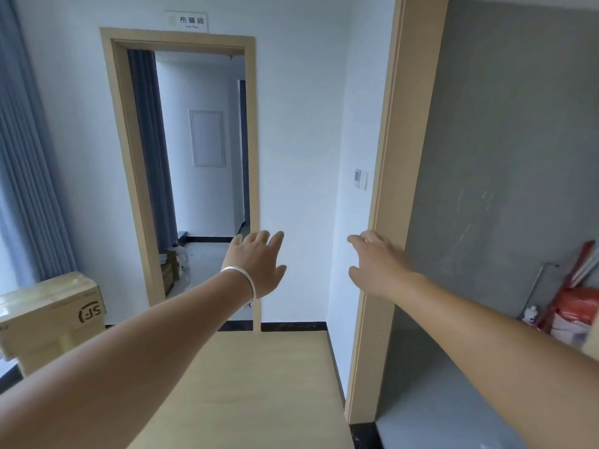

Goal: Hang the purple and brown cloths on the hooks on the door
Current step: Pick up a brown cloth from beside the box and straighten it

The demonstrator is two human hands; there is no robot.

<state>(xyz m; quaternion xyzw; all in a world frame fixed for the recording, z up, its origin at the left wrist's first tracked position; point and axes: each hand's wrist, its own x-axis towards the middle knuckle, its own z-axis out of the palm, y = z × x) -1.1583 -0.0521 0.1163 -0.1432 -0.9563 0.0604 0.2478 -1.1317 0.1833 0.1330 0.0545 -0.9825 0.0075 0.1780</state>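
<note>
Neither the purple cloth, the brown cloth nor any hooks appear in the head view. My left hand (256,264), with a silver bracelet on its wrist, is stretched forward with straight fingers and holds nothing. My right hand (377,264) is also stretched forward and empty, its fingers spread, close to the light wooden door frame (392,189) on the right. Both hands hang in the air above a light wooden table (252,390).
An open doorway (194,157) straight ahead leads to another room. Cardboard boxes (48,315) stand at the left under a blue-grey curtain (26,173). Through the right-hand opening I see a grey wall (518,157) and red bags (577,306) on the floor.
</note>
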